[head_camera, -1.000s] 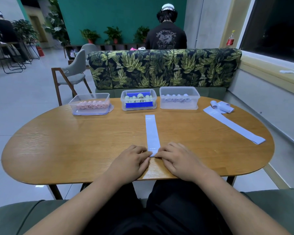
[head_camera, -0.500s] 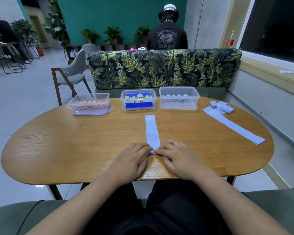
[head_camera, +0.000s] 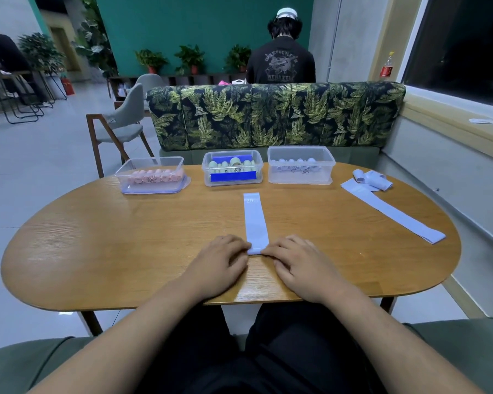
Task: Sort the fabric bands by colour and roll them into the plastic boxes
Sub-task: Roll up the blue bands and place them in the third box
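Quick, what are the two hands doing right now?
Left hand: pinches the near end of the pale blue band, fingers curled.
Right hand: pinches that same end from the other side.

The band under my fingers is smooth matt cloth. The table beneath them is wood, grain showing, with a soft satin sheen. Straight ahead of them, the box is clear glossy plastic, and the sofa back beyond looks like matt printed fabric.
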A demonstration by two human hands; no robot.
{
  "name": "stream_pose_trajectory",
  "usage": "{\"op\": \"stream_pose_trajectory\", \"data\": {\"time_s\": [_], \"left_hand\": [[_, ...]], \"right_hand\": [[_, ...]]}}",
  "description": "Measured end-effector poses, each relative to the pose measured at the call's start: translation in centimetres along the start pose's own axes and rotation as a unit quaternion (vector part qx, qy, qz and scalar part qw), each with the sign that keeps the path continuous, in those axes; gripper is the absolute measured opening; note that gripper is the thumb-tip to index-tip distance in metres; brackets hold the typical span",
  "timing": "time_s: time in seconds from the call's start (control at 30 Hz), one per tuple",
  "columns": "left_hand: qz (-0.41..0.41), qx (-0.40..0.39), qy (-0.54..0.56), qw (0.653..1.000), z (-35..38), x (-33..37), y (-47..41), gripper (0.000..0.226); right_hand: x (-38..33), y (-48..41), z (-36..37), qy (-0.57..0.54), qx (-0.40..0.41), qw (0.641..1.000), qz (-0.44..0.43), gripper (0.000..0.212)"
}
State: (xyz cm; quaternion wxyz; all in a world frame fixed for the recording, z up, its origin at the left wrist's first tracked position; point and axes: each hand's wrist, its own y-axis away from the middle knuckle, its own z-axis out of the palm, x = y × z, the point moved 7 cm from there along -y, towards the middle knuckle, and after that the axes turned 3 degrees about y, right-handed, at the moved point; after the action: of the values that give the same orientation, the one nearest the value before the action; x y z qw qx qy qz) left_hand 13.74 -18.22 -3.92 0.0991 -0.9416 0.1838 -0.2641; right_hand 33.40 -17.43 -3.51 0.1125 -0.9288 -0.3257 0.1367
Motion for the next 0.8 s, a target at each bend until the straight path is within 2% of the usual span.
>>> {"op": "stream_pose_trajectory", "data": {"time_s": [0.07, 0.13, 0.3, 0.47, 0.7, 0.8], "left_hand": [[-0.069, 0.026, 0.086, 0.994, -1.1, -0.7, -1.5, 0.021], [-0.153, 0.034, 0.123, 0.98, -1.9, -1.4, -3.2, 0.018], [-0.252, -0.026, 0.106, 0.962, -0.8, -2.3, -6.7, 0.046], [-0.268, -0.041, 0.123, 0.955, -0.3, -2.8, -7.1, 0.025], [-0.205, 0.022, 0.02, 0.978, -0.3, -2.6, -6.5, 0.021], [-0.178, 0.064, 0.015, 0.982, -0.3, -2.4, -6.1, 0.019]], "right_hand": [[0.0, 0.0, 0.0, -0.001, -0.002, 1.0, 0.001, 0.039], [0.1, 0.0, 0.1, -0.006, -0.004, 1.0, 0.004, 0.039], [0.1, 0.0, 0.2, -0.01, -0.006, 1.0, 0.003, 0.039], [0.1, 0.0, 0.1, -0.011, -0.003, 1.0, 0.005, 0.04], [-0.2, 0.0, 0.0, -0.001, 0.001, 1.0, 0.006, 0.039], [-0.1, -0.3, 0.1, 0.012, 0.001, 1.0, 0.015, 0.04]]}}
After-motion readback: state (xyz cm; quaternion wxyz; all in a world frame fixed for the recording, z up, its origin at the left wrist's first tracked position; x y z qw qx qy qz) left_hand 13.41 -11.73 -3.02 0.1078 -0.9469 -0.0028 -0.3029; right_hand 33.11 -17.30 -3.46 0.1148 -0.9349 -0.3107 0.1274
